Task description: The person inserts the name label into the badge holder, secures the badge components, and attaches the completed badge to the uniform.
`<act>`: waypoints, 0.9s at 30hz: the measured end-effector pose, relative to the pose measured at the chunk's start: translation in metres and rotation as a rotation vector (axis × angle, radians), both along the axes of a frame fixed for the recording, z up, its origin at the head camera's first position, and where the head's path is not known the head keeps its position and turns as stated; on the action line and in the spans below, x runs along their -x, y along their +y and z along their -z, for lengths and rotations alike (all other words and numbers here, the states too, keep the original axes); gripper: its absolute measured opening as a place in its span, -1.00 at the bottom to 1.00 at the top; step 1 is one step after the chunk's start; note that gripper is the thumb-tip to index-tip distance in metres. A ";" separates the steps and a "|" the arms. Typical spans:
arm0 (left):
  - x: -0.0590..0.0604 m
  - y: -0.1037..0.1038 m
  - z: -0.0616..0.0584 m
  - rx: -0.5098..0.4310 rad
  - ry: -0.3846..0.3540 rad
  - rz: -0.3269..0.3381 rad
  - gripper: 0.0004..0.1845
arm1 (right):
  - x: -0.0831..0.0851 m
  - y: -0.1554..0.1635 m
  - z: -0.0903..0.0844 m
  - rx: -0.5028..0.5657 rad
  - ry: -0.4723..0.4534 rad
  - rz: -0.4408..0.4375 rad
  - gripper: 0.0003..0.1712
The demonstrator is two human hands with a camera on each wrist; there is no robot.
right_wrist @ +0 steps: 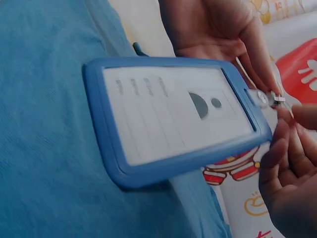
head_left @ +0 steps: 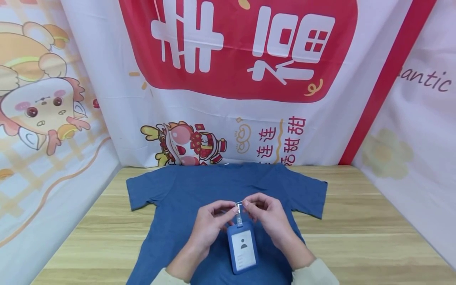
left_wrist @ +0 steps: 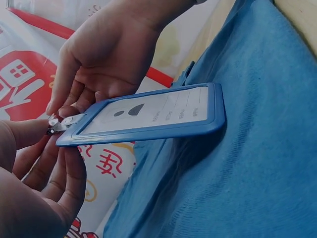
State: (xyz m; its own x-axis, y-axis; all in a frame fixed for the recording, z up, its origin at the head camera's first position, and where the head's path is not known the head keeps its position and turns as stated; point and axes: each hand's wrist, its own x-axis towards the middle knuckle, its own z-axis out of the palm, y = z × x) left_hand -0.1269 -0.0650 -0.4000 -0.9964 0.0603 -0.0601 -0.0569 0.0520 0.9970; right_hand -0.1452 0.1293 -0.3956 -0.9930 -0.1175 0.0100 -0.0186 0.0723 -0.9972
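Observation:
A blue-framed ID badge holder (head_left: 244, 249) hangs over the T-shirt (head_left: 199, 190), its white card with a grey person symbol facing up. A clear strap (head_left: 239, 220) joins its top to a small metal clip (right_wrist: 276, 99) with a thin pin-like wire. My left hand (head_left: 210, 223) pinches the clip between thumb and forefinger, other fingers bent under the holder's top end. From the other side, my right hand (head_left: 267, 215) pinches the end of the thin wire with thumb and forefinger. Fingertips of both hands nearly meet at the clip, partly hiding it.
The blue T-shirt lies spread on a wood-grain table (head_left: 356, 221), sleeves out to both sides. Printed cloth hangings (head_left: 228, 107) rise behind the table and at both sides, close to its edges.

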 end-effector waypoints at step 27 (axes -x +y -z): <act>0.000 -0.001 0.000 -0.001 0.022 -0.012 -0.68 | 0.000 -0.002 0.002 0.029 -0.037 0.010 -0.75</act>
